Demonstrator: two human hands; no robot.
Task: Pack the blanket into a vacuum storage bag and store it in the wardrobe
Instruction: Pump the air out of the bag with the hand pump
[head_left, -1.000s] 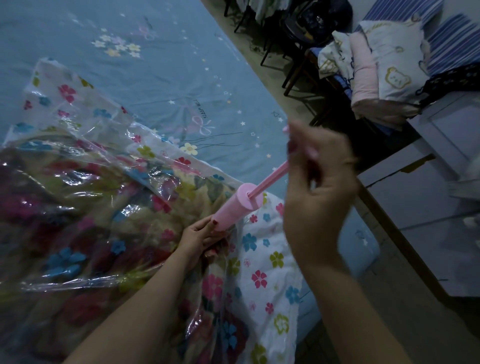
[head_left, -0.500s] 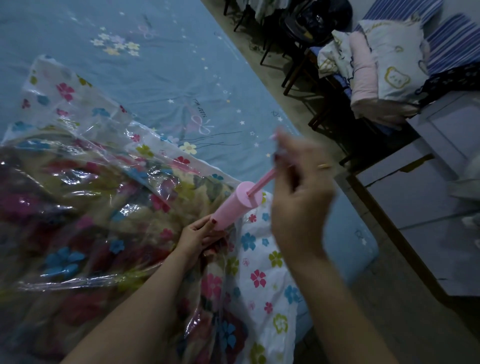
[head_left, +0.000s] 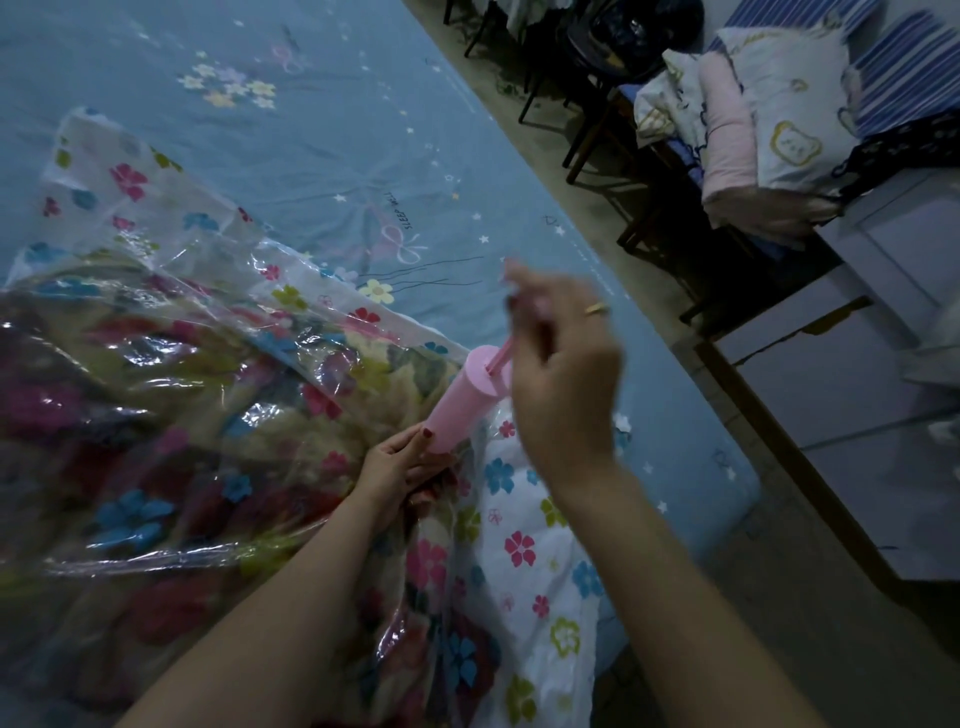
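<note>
While both hands work a pump, the scene reads as follows.

Left hand: the left hand (head_left: 397, 465) has its fingers wrapped around the lower end of the pink plastic cylinder of a hand pump (head_left: 460, 402), clamping it against the bag.

Right hand: the right hand (head_left: 563, 374), blurred, has its fingers closed together on the thin pink plunger rod (head_left: 501, 358) that sticks out of the cylinder's top; a gold ring (head_left: 596, 308) sits on one finger.

Bag: the clear plastic vacuum storage bag printed with coloured flowers (head_left: 156, 332) lies on the bed, its white flowered end reaching the bed's near edge.

Blanket: the dark, multicoloured floral blanket (head_left: 130, 441) is inside the bag, seen through the wrinkled plastic.

Bed: a blue sheet with small stars and flowers (head_left: 337, 130) covers it.

Background: folded pale bedding (head_left: 753, 119) is stacked at upper right, well apart from the bag.
</note>
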